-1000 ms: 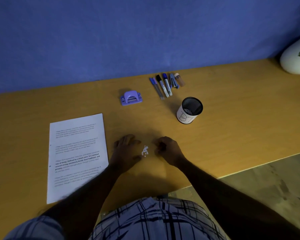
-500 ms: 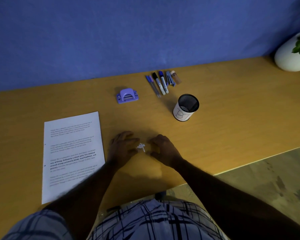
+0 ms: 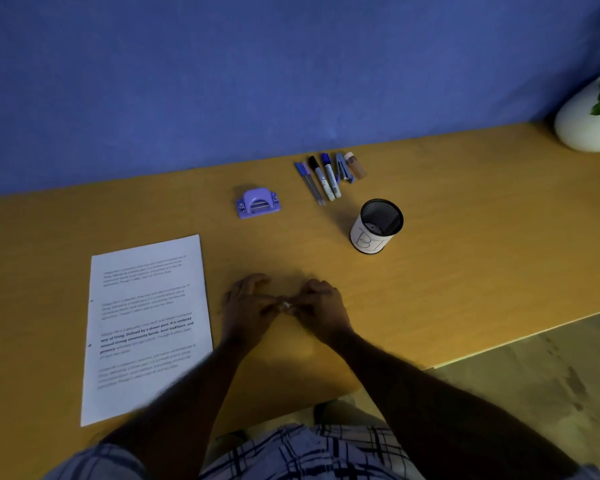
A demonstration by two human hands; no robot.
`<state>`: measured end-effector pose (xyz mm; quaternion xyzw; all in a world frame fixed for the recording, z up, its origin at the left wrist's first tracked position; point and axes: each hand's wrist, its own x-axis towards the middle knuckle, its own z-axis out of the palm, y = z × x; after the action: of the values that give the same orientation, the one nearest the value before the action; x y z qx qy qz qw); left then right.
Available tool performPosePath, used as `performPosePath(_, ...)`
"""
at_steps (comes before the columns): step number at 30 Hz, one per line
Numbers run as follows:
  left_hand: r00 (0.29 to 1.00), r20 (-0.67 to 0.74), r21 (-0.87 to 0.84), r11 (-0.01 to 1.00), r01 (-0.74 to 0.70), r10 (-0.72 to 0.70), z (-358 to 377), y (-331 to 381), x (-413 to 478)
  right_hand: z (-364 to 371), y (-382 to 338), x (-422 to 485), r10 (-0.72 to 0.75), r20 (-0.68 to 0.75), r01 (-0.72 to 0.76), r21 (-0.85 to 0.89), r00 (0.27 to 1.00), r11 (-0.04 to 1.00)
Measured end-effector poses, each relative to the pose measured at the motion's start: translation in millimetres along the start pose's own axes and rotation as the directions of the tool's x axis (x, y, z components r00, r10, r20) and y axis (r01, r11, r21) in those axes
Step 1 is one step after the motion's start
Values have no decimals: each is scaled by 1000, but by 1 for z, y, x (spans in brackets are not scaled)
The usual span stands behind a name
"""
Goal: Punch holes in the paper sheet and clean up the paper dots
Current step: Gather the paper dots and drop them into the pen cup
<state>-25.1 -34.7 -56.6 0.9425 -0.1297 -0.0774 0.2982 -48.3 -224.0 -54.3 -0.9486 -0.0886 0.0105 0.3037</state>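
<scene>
A printed paper sheet (image 3: 146,327) lies flat on the wooden desk (image 3: 465,254) at the left, with two small holes along its left edge. A purple hole punch (image 3: 258,203) sits behind it, near the wall. My left hand (image 3: 246,306) and my right hand (image 3: 321,306) rest on the desk with their fingertips touching. Between the fingertips a small white clump of paper dots (image 3: 286,305) shows, mostly hidden by the fingers. I cannot tell which hand grips the dots.
A black mesh cup with a white label (image 3: 376,226) stands to the right behind my hands. Several pens and markers (image 3: 326,176) lie in a row by the blue wall. A white plant pot (image 3: 589,116) sits at the far right. The desk's front edge runs just below my forearms.
My hands have closed in from either side until their fingertips meet. The loose pile of dots that lay open between them is now squeezed and mostly covered.
</scene>
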Motion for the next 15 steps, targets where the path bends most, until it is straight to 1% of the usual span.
performPosePath(2, 1000, -27, 6, 1000, 1, -1, 2, -1, 0, 4, 0, 1, 25, -29, -24, 34, 999, 999)
performPosePath(6, 999, -54, -4, 1000, 2, -2, 5, -2, -1, 9, 0, 2, 18, -60, -15, 60, 998, 998)
performPosePath(9, 999, -51, 12, 1000, -13, 14, 5, -3, 1, 9, 1, 3, 11, -72, -8, 38, 997, 999)
performPosePath(13, 998, -50, 66, 997, -34, 38, 5, 1, 3, 6, -2, 5, 25, 4, -24, -59, 1000, 998)
performPosePath(15, 998, -21, 114, 992, -55, 58, 5, 3, 4, 6, -6, 7, 44, 65, -37, -105, 997, 994)
